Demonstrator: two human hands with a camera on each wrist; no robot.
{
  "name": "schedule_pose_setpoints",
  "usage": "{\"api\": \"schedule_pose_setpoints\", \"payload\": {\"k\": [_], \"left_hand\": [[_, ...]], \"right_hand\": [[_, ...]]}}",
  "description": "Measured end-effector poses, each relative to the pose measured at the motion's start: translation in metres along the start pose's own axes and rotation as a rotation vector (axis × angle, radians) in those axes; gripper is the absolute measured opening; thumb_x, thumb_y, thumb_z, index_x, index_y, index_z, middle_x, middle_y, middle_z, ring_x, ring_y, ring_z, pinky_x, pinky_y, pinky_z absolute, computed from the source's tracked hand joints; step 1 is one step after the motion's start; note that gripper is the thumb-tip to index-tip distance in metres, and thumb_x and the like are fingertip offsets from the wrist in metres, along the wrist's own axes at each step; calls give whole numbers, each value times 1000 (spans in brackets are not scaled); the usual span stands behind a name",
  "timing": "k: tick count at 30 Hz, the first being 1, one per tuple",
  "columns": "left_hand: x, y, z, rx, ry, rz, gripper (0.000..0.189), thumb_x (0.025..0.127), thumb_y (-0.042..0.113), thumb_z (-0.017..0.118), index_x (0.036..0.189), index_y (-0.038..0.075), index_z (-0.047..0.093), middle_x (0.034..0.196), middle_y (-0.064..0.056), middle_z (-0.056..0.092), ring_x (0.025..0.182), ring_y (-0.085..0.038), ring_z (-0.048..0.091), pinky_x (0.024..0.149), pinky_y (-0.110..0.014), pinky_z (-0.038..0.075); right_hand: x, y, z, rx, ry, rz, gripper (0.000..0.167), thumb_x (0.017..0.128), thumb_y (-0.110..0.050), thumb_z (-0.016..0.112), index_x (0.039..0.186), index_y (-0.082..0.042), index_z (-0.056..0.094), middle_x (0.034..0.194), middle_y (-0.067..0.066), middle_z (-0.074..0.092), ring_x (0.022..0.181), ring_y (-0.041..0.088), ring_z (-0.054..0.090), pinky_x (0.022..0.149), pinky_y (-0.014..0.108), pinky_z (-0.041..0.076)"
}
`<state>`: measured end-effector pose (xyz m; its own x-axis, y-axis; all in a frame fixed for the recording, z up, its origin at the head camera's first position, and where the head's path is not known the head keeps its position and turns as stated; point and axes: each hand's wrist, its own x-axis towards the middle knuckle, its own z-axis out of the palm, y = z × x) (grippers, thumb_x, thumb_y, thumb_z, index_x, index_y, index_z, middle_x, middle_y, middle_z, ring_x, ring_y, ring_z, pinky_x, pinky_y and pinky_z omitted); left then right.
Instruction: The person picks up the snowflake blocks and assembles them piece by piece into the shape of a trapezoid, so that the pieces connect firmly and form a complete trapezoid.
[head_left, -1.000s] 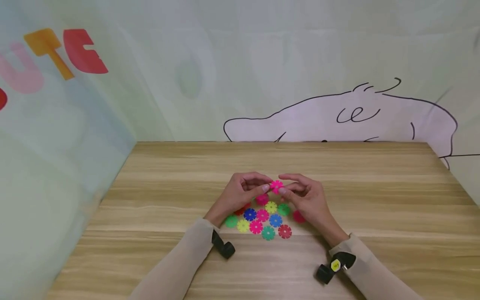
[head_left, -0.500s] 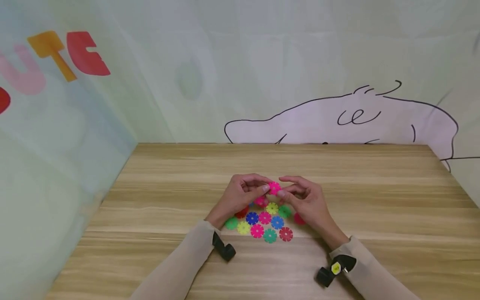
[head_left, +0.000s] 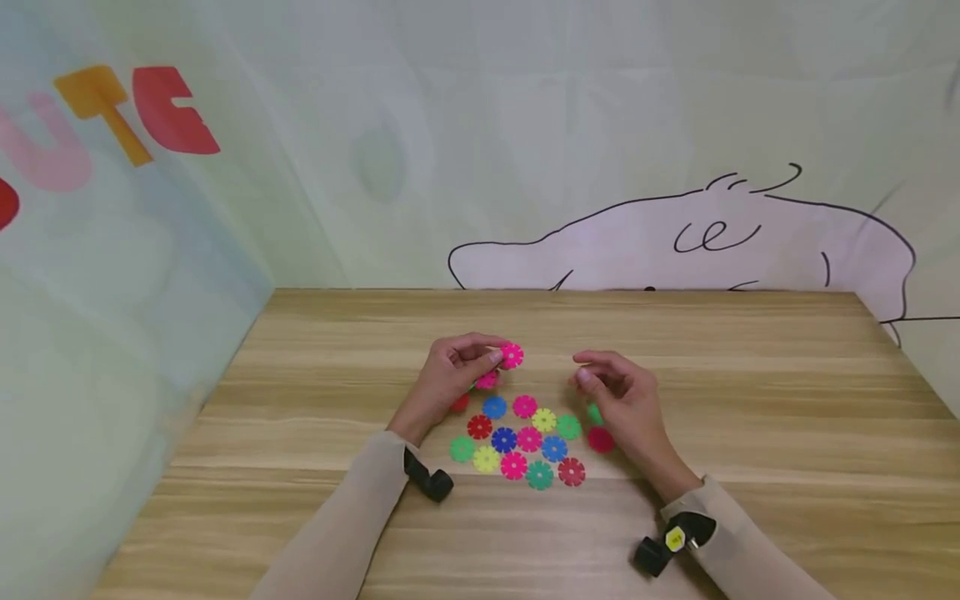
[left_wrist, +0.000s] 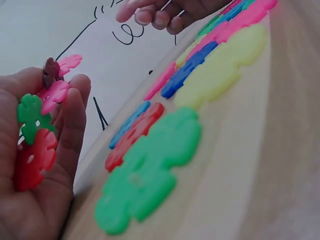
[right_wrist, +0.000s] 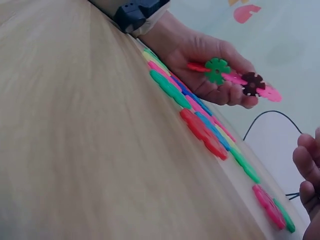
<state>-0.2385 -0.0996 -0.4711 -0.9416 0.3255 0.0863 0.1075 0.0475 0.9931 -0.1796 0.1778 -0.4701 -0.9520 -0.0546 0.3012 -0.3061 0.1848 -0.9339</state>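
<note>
My left hand (head_left: pixel 444 377) holds a chain of flower-shaped plastic discs above the table, pinched between thumb and fingers. Pink (right_wrist: pixel 270 93), dark brown (right_wrist: pixel 253 84), green (right_wrist: pixel 217 70) and red (left_wrist: pixel 36 160) discs are slotted together in it, the outermost pink one sticking out past the fingertips. Apart from it on the right, my right hand (head_left: pixel 628 398) hovers with fingers loosely bent and nothing in them. Below that hand lie a crimson disc (head_left: pixel 600 439) and a green disc (head_left: pixel 595 414), partly covered by it in the head view.
Several loose discs lie flat in rough rows between the forearms, among them a dark blue disc (head_left: pixel 504 440), a yellow disc (head_left: pixel 486 459) and a teal disc (head_left: pixel 539 475). The wooden table (head_left: pixel 360 333) meets a printed cloth backdrop (head_left: pixel 375 217) behind and at left.
My right hand has let go of the outermost pink disc. My left hand has drawn the chain left and slightly away, uncovering blue and red discs on the table.
</note>
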Motion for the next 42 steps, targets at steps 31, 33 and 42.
{"api": "schedule_pose_setpoints", "payload": {"k": [31, 33, 42], "left_hand": [[-2, 1, 2, -7, -32, -40, 32, 106, 15, 68, 136, 6, 73, 97, 4, 76, 80, -10, 77, 77, -25, 64], [-2, 1, 2, -5, -32, -43, 31, 106, 15, 68, 136, 6, 73, 97, 4, 77, 80, -10, 77, 77, -25, 65], [0, 1, 2, 32, -26, -34, 30, 105, 16, 69, 134, 7, 74, 97, 4, 77, 82, -10, 77, 79, -25, 64]], "right_hand": [[-14, 10, -34, -485, -224, -80, 56, 83, 10, 74, 135, -11, 67, 105, -2, 73, 95, 13, 63, 86, 25, 56], [-14, 10, -34, -474, -230, -95, 58, 82, 13, 73, 135, -10, 67, 105, -2, 72, 95, 14, 62, 85, 25, 55], [-14, 10, -35, -410, -205, -80, 54, 88, 12, 75, 136, -11, 66, 106, 1, 70, 93, 13, 63, 83, 23, 56]]}}
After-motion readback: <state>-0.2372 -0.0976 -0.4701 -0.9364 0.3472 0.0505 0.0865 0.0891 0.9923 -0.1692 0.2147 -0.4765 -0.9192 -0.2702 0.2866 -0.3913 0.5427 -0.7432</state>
